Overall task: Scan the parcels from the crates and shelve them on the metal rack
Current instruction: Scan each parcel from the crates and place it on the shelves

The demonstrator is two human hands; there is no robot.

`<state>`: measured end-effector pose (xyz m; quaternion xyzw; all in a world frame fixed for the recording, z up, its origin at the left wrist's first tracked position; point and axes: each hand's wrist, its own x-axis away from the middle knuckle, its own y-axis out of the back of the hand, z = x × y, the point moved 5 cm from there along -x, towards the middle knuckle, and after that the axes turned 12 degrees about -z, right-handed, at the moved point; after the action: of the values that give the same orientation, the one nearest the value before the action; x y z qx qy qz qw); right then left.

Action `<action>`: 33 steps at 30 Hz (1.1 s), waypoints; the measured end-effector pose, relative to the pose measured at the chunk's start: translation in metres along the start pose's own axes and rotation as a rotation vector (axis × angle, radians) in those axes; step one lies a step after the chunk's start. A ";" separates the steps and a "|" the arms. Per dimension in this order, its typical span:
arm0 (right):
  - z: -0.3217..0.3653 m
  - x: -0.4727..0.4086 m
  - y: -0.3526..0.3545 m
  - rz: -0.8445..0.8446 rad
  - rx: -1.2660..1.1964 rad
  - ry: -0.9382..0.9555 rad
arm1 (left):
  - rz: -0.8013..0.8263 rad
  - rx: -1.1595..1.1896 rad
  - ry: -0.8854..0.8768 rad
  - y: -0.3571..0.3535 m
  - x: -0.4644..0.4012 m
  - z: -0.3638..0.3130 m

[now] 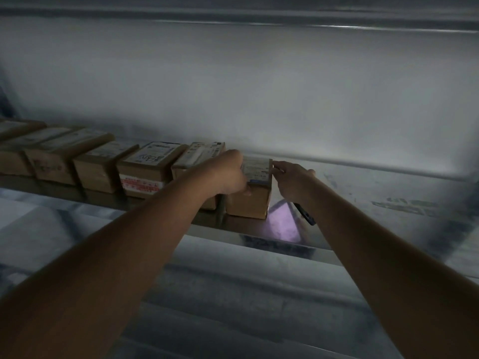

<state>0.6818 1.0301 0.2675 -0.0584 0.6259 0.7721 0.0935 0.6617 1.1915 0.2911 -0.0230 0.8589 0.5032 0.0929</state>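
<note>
While you look down from the head view, your left hand [230, 172] lies over the near left corner of the last cardboard parcel [250, 200], fingers wrapped on its top and thumb at the front face, so that grip is closed on the box. The parcel stands on the metal rack shelf [363, 187], at the right end of a row of shelved parcels [145, 172], just beside its neighbour and seemingly touching it. Your right hand [290, 181] reaches to the parcel's upper right edge, fingertips [276, 168] at the corner of the label [256, 169]; lower in that same hand you hold a dark phone-like scanner [304, 212], whose screen throws a purple glow [282, 224] on the shelf. How firmly the scanner is held I cannot tell, since the palm hides the grip.

Placement looks nearly done, with only the final squaring-up left. Mind these risks:

- The scanner hangs low and tilted under your right hand. If you loosen those fingers to nudge the box, it could slip onto the shelf or off its front edge.
- The parcel sits close to the shelf's front lip. A pull toward you instead of a push could tip it off.
- Pushing hard leftward may shove the whole row and skew the neighbouring boxes.
- Light is poor and the picture is soft, so the label is easy to misread; check it scanned before you let go.
</note>
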 end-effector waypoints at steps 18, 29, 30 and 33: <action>-0.045 0.067 0.028 -0.369 -0.270 -0.234 | -0.174 -0.042 -0.489 -0.003 0.020 -0.054; -0.065 0.194 0.045 -0.522 -0.014 -0.550 | 0.010 0.004 -0.908 -0.039 0.068 -0.080; -0.073 0.208 0.048 -0.521 0.009 -0.586 | 0.029 0.007 -0.934 -0.044 0.077 -0.087; -0.095 0.256 0.057 -0.539 0.051 -0.667 | 0.073 0.007 -1.017 -0.060 0.106 -0.112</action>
<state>0.4169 0.9440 0.2493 0.0353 0.5426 0.6809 0.4906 0.5506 1.0702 0.2735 0.2554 0.7070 0.4506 0.4815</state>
